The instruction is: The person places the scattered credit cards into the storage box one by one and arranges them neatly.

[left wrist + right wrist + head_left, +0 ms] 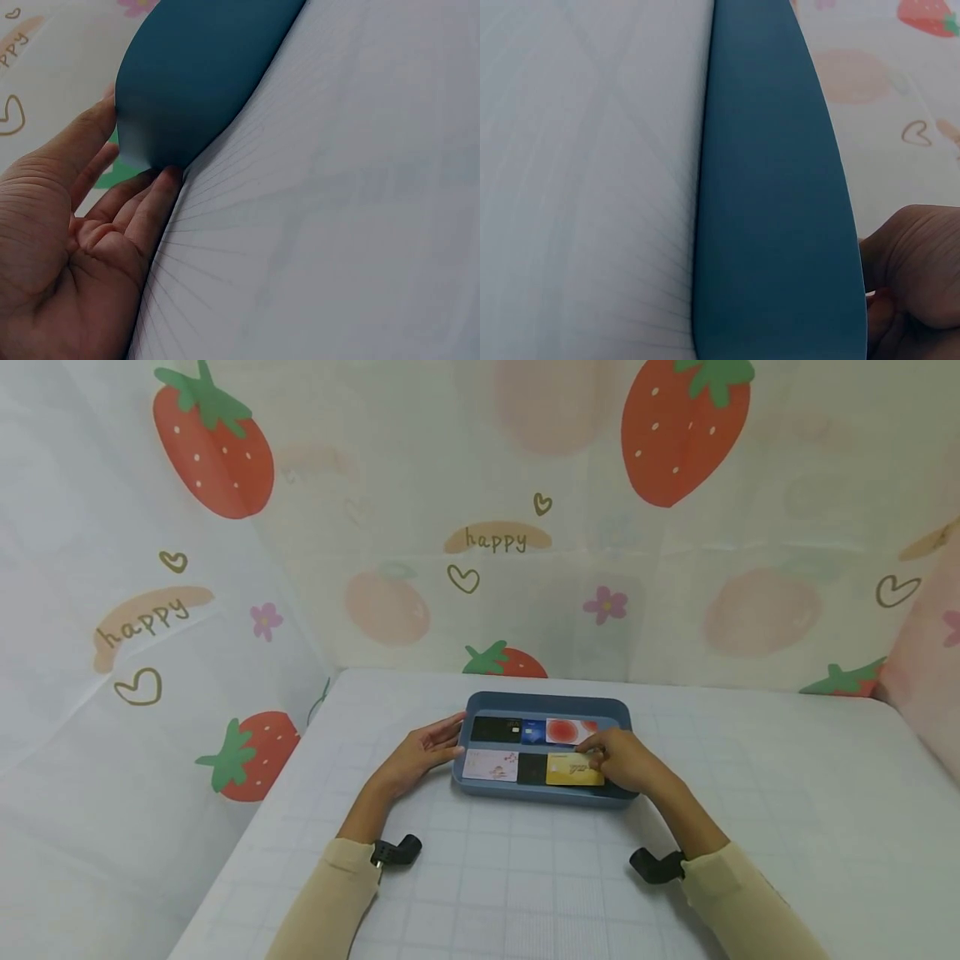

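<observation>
A blue-grey rectangular tray (495,790) lies on the table with two rows of cards inside. The back row has a black card (495,729), a blue card (533,732) and a white card with red circles (564,731). In front are a pale pink card (490,765), a dark card (532,768) and a gold card (573,770). My left hand (420,756) touches the tray's left end from outside, fingers and thumb extended. Reaching over the right side, my right hand (628,762) pinches at the gold card's upper right part; the tray wall hides its fingertips in the right wrist view.
The white table (480,877) carries a faint grid pattern. Behind it hangs a backdrop (420,485) printed with strawberries and hearts. Each wrist wears a black camera, on the left (399,850) and on the right (656,866).
</observation>
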`<move>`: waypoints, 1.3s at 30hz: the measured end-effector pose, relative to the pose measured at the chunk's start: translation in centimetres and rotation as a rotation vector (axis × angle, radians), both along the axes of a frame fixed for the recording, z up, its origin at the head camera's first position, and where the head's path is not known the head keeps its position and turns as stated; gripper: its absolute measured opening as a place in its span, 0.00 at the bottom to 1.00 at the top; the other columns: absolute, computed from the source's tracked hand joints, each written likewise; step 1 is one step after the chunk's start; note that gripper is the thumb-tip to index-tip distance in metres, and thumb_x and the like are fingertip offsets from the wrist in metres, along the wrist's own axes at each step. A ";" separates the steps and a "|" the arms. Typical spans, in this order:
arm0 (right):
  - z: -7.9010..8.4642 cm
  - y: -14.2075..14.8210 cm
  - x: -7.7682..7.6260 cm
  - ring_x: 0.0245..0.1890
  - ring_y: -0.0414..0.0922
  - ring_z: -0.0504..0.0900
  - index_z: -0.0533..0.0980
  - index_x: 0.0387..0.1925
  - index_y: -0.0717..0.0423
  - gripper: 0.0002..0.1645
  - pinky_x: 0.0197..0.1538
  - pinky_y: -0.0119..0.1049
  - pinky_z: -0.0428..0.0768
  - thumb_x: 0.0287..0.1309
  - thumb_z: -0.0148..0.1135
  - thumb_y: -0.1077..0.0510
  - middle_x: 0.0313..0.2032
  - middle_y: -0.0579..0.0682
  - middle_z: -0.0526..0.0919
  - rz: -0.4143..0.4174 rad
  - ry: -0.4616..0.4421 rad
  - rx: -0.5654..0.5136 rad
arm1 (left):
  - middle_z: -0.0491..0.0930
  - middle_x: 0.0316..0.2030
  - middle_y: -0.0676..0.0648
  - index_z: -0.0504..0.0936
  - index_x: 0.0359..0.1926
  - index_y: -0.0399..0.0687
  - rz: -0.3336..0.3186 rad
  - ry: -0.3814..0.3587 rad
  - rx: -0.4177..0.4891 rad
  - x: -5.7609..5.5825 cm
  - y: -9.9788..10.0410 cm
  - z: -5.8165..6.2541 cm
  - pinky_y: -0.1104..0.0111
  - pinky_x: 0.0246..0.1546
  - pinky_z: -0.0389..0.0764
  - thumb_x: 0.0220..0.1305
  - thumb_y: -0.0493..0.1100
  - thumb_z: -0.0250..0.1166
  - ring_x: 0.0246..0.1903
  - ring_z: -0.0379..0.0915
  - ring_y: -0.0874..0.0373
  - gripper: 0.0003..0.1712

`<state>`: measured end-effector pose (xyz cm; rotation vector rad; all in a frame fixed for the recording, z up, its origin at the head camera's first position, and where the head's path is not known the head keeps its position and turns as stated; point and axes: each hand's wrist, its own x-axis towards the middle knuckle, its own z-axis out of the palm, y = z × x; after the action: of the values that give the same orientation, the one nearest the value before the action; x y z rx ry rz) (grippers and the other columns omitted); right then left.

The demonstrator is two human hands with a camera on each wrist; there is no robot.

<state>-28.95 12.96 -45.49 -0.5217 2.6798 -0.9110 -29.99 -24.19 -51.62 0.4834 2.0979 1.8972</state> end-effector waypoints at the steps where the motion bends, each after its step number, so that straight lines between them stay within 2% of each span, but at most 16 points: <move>1: 0.0 0.0 0.0 0.44 0.53 0.76 0.84 0.52 0.61 0.19 0.51 0.50 0.82 0.62 0.59 0.72 0.45 0.60 0.83 0.003 0.004 0.004 | 0.61 0.75 0.43 0.61 0.78 0.47 -0.001 0.002 0.002 0.0 0.0 0.0 0.69 0.68 0.67 0.71 0.36 0.65 0.73 0.59 0.49 0.38; 5: 0.1 -0.1 0.1 0.41 0.52 0.75 0.84 0.52 0.61 0.18 0.45 0.44 0.79 0.62 0.60 0.71 0.38 0.55 0.80 0.008 0.016 0.020 | 0.60 0.76 0.43 0.61 0.78 0.46 -0.007 0.008 0.010 0.0 0.1 0.0 0.68 0.68 0.66 0.71 0.36 0.65 0.74 0.58 0.49 0.38; 7: 0.1 -0.1 0.2 0.41 0.52 0.75 0.84 0.52 0.62 0.18 0.45 0.44 0.80 0.62 0.60 0.71 0.37 0.55 0.80 0.011 0.021 0.025 | 0.60 0.76 0.44 0.62 0.77 0.47 -0.006 0.006 0.009 0.0 0.0 0.0 0.67 0.68 0.66 0.70 0.36 0.65 0.74 0.58 0.49 0.38; 18: -0.1 -0.2 0.2 0.42 0.52 0.76 0.83 0.51 0.63 0.17 0.47 0.46 0.82 0.62 0.59 0.71 0.40 0.57 0.82 0.009 0.014 0.032 | 0.61 0.76 0.45 0.61 0.78 0.47 -0.002 -0.013 0.008 0.1 0.1 0.0 0.70 0.67 0.68 0.70 0.36 0.65 0.74 0.59 0.51 0.39; 32: 0.2 -0.3 0.1 0.43 0.53 0.77 0.83 0.50 0.64 0.15 0.53 0.51 0.83 0.63 0.60 0.70 0.43 0.59 0.83 -0.014 -0.009 0.054 | 0.60 0.76 0.43 0.61 0.78 0.46 -0.010 -0.003 0.012 -0.2 0.0 -0.1 0.68 0.67 0.67 0.70 0.37 0.66 0.74 0.58 0.48 0.39; 39: 0.2 -0.4 0.2 0.43 0.53 0.78 0.82 0.51 0.64 0.14 0.55 0.52 0.83 0.65 0.61 0.67 0.44 0.60 0.83 -0.030 -0.030 0.063 | 0.61 0.75 0.44 0.61 0.78 0.48 -0.004 -0.014 0.014 -0.2 0.1 -0.2 0.69 0.67 0.68 0.70 0.36 0.66 0.73 0.59 0.51 0.39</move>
<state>-28.71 12.53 -45.27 -0.4517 2.6862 -0.8327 -30.17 -24.08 -51.78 0.4749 2.0745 1.9091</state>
